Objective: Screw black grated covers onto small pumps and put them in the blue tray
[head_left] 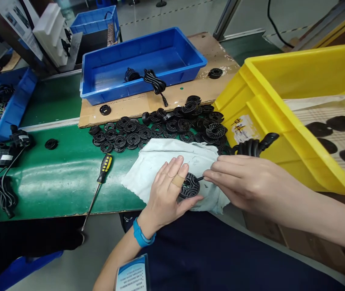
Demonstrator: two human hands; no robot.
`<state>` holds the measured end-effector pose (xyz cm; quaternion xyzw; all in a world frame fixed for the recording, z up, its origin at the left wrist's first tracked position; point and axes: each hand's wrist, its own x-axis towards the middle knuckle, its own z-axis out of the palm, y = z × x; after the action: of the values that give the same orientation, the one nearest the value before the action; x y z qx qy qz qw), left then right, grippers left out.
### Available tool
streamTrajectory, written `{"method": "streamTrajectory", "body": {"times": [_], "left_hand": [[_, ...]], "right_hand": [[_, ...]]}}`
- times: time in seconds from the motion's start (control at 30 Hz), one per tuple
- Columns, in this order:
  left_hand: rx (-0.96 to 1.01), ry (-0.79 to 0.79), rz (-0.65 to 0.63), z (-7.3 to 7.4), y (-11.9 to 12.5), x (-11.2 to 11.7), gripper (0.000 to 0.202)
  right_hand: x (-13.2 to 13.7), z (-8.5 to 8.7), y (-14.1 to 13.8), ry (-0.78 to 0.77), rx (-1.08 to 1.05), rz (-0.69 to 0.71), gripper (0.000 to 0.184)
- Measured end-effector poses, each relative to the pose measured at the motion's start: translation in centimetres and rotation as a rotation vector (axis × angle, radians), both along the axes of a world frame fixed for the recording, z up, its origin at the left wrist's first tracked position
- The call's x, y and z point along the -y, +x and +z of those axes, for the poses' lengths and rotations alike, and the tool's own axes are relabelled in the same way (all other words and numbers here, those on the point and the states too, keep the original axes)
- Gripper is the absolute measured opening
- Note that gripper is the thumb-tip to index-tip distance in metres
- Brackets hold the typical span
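A black round part (190,186) with a swirled slotted face lies on a pale blue cloth (148,161). My left hand (166,188) holds it between thumb and forefinger, the other fingers stretched over the cloth. A tape band wraps one finger. My right hand (248,180) pinches the short black cable (200,178) at the part's right side. Just behind that hand is a coiled black cable bundle (249,148), partly hidden by the fingers. A pile of similar black slotted discs (132,139) lies beyond the cloth.
A yellow bin (263,105) holding dark discs stands at the right. On cardboard (123,106) at the back sits a blue tray (142,52) with a corded black part. A screwdriver (104,167) overhangs the front edge. Corded parts (11,147) lie at the left.
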<state>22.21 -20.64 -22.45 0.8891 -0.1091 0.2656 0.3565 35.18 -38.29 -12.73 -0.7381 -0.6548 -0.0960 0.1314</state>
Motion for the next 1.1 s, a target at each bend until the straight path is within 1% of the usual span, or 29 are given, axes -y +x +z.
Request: {"method": "streamTrajectory", "body": {"times": [0.1,0.13,0.17,0.2,0.23,0.3,0.33,0.37,0.4,0.43,0.5,0.53,0.57,0.63,0.7,0.73,0.77,0.83,0.9,0.93,0.97,1.03,1.07,1.1], "left_hand": [[-0.018,-0.022,-0.016,0.5,-0.5,-0.6,0.102],[-0.023,-0.03,0.005,0.7,-0.9,-1.2,0.103],[-0.028,-0.027,0.063,0.8,-1.4,-2.1,0.098],[-0.03,-0.008,0.166,0.9,-2.0,-3.2,0.089],[-0.035,0.03,0.311,0.9,-2.8,-4.7,0.076],[-0.084,0.165,0.664,0.7,-4.9,-8.0,0.057],[-0.135,0.246,0.832,0.5,-6.1,-9.6,0.052],[-0.213,0.325,0.971,0.3,-7.3,-11.1,0.05],[-0.306,0.395,1.062,0.1,-8.6,-12.4,0.051],[-0.394,0.452,1.109,-0.2,-9.7,-13.4,0.05],[-0.527,0.522,1.108,-0.8,-11.3,-14.5,0.043],[-0.566,0.523,1.099,-1.0,-11.8,-14.5,0.039],[-0.588,0.486,1.105,-1.1,-12.2,-14.4,0.036],[-0.594,0.341,1.151,-0.9,-12.3,-13.4,0.028],[-0.534,0.186,1.16,-0.1,-12.1,-11.7,0.022],[-0.471,0.135,1.122,0.6,-12.0,-10.6,0.021],[-0.401,0.106,1.046,1.5,-11.8,-9.4,0.021],[-0.284,0.069,0.817,3.6,-11.4,-6.9,0.022],[-0.278,0.033,0.58,5.8,-11.3,-4.6,0.022],[-0.291,0.014,0.515,6.8,-11.4,-3.6,0.022],[-0.287,0.001,0.511,7.7,-11.7,-2.7,0.022],[-0.219,-0.002,0.629,8.5,-12.4,-1.5,0.021],[-0.175,0.008,0.696,8.5,-12.6,-1.0,0.022],[-0.146,0.027,0.735,8.2,-12.7,-0.7,0.023]], "right_hand": [[-0.1,0.1,-0.1,-0.001,-0.007,0.006,0.028],[-0.1,0.2,-0.1,0.01,-0.009,0.006,0.029],[-0.1,0.3,-0.2,0.014,-0.011,0.002,0.029],[-0.2,0.3,-0.2,0.018,-0.012,0.0,0.03],[-0.2,0.4,-0.2,0.023,-0.012,0.001,0.031],[-0.1,0.3,-0.2,0.047,-0.018,0.009,0.032],[-0.1,0.2,-0.1,0.062,-0.028,0.019,0.032],[-0.1,0.1,-0.1,0.076,-0.037,0.023,0.032],[-0.1,0.1,0.0,0.082,-0.038,0.03,0.032],[0.0,0.0,0.1,0.077,-0.031,0.039,0.032],[0.0,0.0,0.1,0.056,0.006,0.033,0.031],[-0.1,0.1,0.0,0.046,0.027,0.024,0.031],[-0.1,0.1,0.0,0.038,0.04,0.012,0.031],[-0.3,0.3,-0.1,0.031,0.052,-0.006,0.03],[-0.5,0.4,-0.1,0.021,0.057,-0.005,0.03],[-0.5,0.4,-0.1,0.016,0.06,-0.008,0.03],[-0.6,0.4,-0.1,0.011,0.063,-0.016,0.029],[-0.7,0.3,-0.1,-0.001,0.069,-0.026,0.027],[-0.7,0.2,-0.1,-0.004,0.081,-0.032,0.024],[-0.8,0.1,-0.2,-0.006,0.087,-0.034,0.023],[-0.8,0.1,-0.2,-0.008,0.092,-0.035,0.022],[-0.9,0.0,-0.3,-0.015,0.096,-0.041,0.02],[-0.9,0.0,-0.3,-0.022,0.094,-0.046,0.02],[-1.0,0.0,-0.3,-0.024,0.092,-0.048,0.02]]}}
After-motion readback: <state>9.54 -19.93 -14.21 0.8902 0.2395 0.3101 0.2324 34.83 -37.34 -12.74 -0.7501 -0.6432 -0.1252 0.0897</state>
